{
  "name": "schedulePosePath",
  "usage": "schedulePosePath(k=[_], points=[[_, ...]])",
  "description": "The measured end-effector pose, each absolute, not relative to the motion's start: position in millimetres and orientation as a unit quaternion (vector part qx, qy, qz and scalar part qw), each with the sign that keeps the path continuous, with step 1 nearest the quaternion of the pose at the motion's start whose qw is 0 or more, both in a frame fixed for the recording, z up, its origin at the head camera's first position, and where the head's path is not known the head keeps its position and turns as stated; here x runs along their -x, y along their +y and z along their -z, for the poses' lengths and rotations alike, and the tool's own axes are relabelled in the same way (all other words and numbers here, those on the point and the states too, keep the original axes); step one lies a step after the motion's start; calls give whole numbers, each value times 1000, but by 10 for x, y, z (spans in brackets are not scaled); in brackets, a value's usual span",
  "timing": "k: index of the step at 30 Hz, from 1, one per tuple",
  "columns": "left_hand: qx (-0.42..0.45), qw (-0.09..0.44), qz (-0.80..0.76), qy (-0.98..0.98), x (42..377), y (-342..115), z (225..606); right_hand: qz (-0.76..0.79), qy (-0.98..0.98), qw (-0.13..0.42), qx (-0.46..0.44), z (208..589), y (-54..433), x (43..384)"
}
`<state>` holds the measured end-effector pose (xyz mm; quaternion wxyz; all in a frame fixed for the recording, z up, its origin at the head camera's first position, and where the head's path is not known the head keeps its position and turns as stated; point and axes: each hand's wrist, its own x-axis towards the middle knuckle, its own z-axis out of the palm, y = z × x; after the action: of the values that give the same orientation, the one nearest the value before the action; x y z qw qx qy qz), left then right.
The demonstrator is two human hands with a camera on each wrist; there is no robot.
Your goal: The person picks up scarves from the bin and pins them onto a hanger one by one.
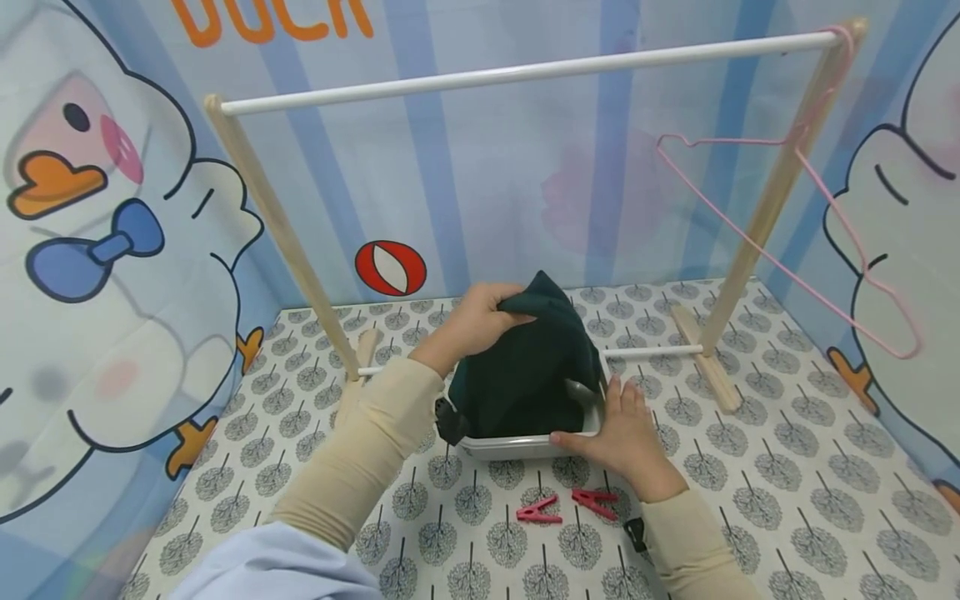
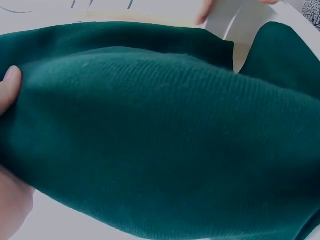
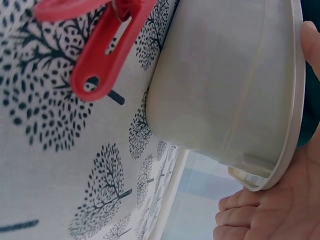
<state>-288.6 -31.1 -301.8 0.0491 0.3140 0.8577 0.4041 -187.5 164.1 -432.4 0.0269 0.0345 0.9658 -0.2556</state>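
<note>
A dark green knitted garment is bunched in a white plastic basin, one part raised to a peak above the rim. My left hand pinches this raised part near its top left. The left wrist view is mostly filled by the ribbed green fabric, with the thumb on it at the left edge. At the basin's front right corner, my right hand rests with its thumb on the rim and its fingers extended along the right side. The garment's full shape is hidden by its folds.
Two red clothespins lie in front of the basin. Behind stands a wooden rack with a white rod; a pink hanger hangs at its right end. A tree-patterned cloth covers the table.
</note>
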Motion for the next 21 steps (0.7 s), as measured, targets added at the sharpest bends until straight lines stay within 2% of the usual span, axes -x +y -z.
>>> schedulePosePath(k=[7, 21], points=[[-334, 20, -394, 856, 2885, -353, 2885, 256, 966, 24, -36, 4323, 1636, 1880], [-344, 2, -405, 847, 2867, -376, 2688, 264, 963, 26, -40, 4312, 1640, 1874]])
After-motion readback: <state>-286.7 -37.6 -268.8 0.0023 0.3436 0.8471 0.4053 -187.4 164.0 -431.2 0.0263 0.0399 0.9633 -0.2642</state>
